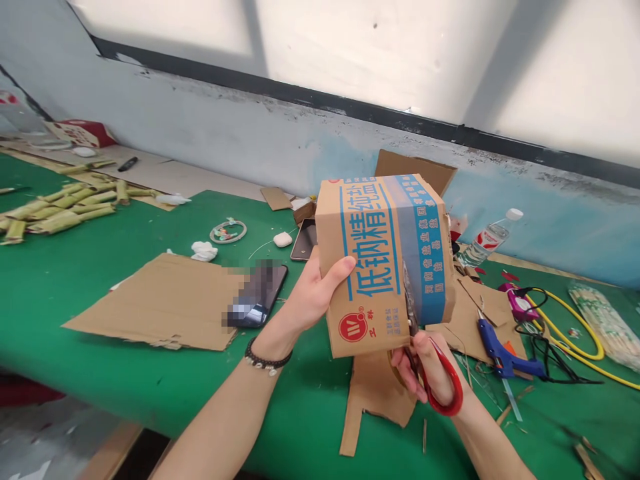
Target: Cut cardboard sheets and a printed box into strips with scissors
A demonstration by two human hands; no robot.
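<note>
A printed piece of cardboard (373, 293) with blue and red lettering is held up over the green table. My left hand (320, 283) grips its left edge, thumb on the printed face and the other fingers hidden behind. Red-handled scissors (445, 393) are in my right hand (425, 367), with fingers through the handles. Their blades (409, 300) cut into the cardboard from its lower edge, beside a strip of clear tape on a blue band. More cut cardboard (377, 393) lies on the table below my hands.
Left lie a flat cardboard sheet (160, 303), a phone (267, 293) and a pile of green stalks (65, 203). Right are a blue glue gun (505, 350), a yellow cable (595, 333), a water bottle (490, 237) and a bag of sticks (605, 323). A wall stands behind.
</note>
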